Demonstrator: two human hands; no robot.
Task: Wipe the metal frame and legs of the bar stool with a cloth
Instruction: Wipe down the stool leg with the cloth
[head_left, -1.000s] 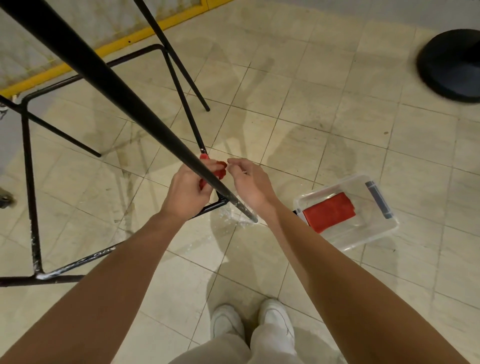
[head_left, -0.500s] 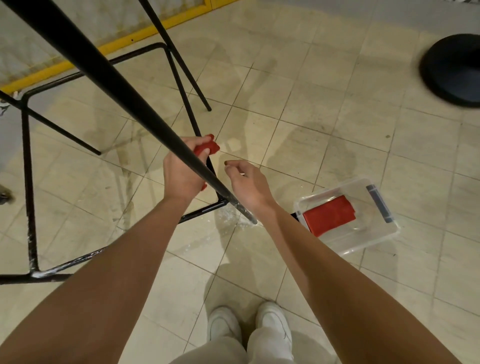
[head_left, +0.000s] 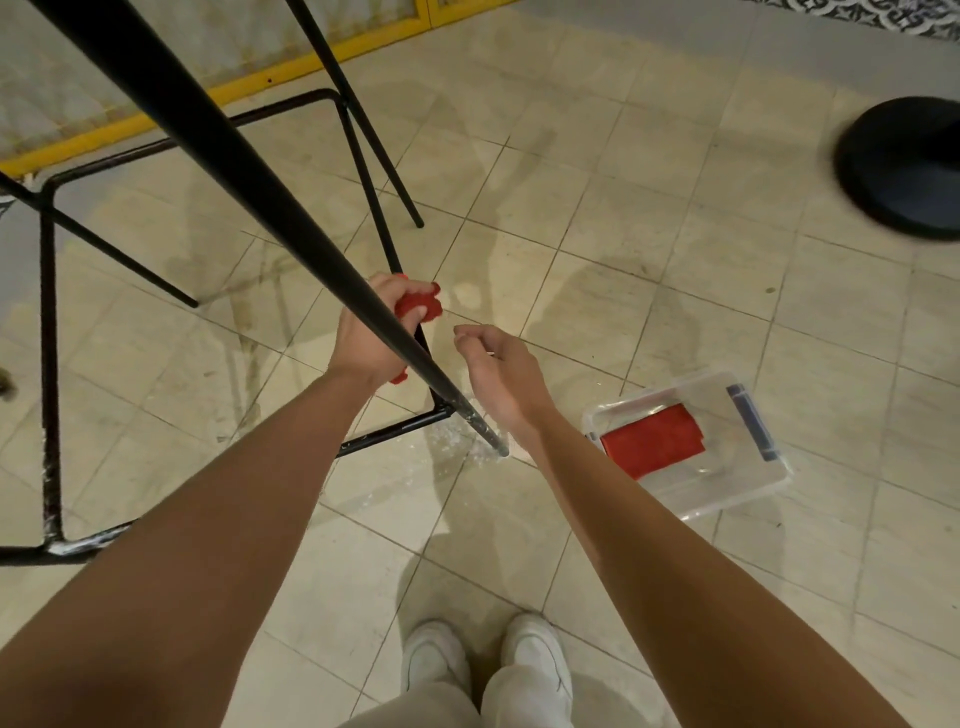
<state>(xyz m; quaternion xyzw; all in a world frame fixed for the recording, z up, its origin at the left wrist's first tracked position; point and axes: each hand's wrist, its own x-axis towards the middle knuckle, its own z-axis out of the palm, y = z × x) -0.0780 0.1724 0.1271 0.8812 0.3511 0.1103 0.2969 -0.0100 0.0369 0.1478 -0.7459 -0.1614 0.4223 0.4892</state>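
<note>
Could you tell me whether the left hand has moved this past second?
Yes: the left hand slid up the stool leg, away from its foot.

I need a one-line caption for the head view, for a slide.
Left hand grips cloth on stool leg; right hand hovers beside, empty.

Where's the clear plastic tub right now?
Head view, right of centre: the clear plastic tub sits on the floor beside the right forearm, holding a folded red cloth, just right of the near stool leg's foot.
</note>
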